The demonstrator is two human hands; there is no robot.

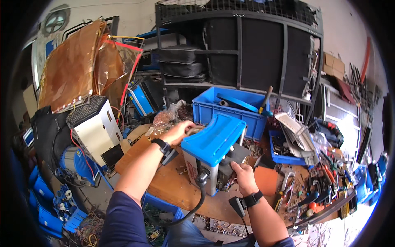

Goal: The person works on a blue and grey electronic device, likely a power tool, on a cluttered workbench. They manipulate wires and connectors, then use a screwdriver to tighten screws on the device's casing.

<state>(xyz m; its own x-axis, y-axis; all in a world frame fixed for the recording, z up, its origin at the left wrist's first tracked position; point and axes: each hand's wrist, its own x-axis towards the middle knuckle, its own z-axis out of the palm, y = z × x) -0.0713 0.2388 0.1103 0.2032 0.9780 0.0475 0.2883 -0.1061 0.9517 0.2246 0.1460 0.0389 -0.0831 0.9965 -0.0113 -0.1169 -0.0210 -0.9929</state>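
A device with a blue lid (216, 133), silver corner posts and a black cable (197, 201) plugged into its front stands on the wooden worktop (154, 181). My left hand (179, 133) curls its fingers at the lid's far left side, beside a beige ringed part; what they grip is partly hidden. My right hand (242, 175) grips a dark grey metal module (230, 158) at the device's right side, thumb on its face. Some wires hang below that module.
A blue crate (251, 121) with tools is behind; a shallow blue tray (284, 158) and scattered hand tools (329, 181) lie right. A white case (98, 131) and copper-coloured sheets (66, 74) stand left, a black rack (238, 53) at the back, another blue bin (177, 214) below the worktop.
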